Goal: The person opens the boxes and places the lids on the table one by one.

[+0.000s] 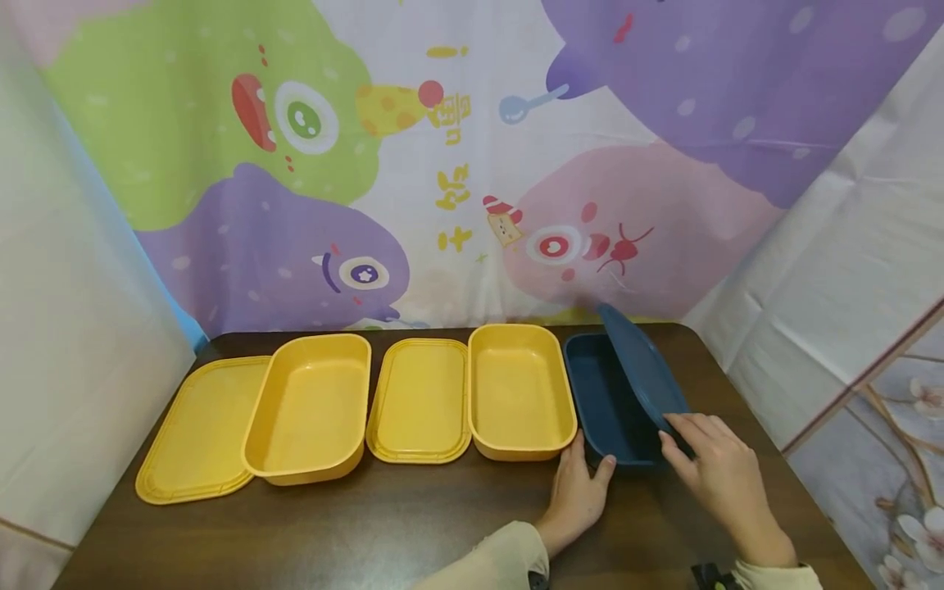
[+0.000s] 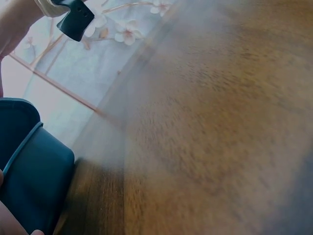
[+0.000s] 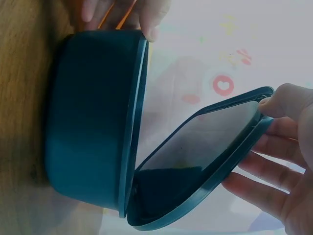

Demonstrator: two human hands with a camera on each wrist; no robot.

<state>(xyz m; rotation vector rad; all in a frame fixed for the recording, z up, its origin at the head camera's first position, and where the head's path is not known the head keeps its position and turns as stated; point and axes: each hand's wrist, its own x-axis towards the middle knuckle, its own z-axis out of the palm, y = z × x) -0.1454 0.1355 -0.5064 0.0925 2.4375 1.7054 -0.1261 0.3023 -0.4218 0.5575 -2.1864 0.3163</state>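
A dark blue rectangular food container [image 1: 612,401] stands at the right end of the row. My right hand [image 1: 719,467] pinches its dark blue lid [image 1: 645,360] by the near edge, thumb on one face and fingers on the other. The lid leans over the container's right side, tilted up; in the right wrist view the lid's [image 3: 195,176] lower edge meets the rim. My left hand [image 1: 577,496] holds the container's near left corner, thumb at the front, fingers between it and the yellow container [image 1: 522,393] beside it.
Left of these lie a yellow lid [image 1: 420,401], another yellow container [image 1: 313,410] and a second yellow lid [image 1: 206,430] partly under that container's edge. All stand on a dark wooden table [image 1: 354,541]. A printed cloth [image 1: 457,287] hangs behind the table's back edge.
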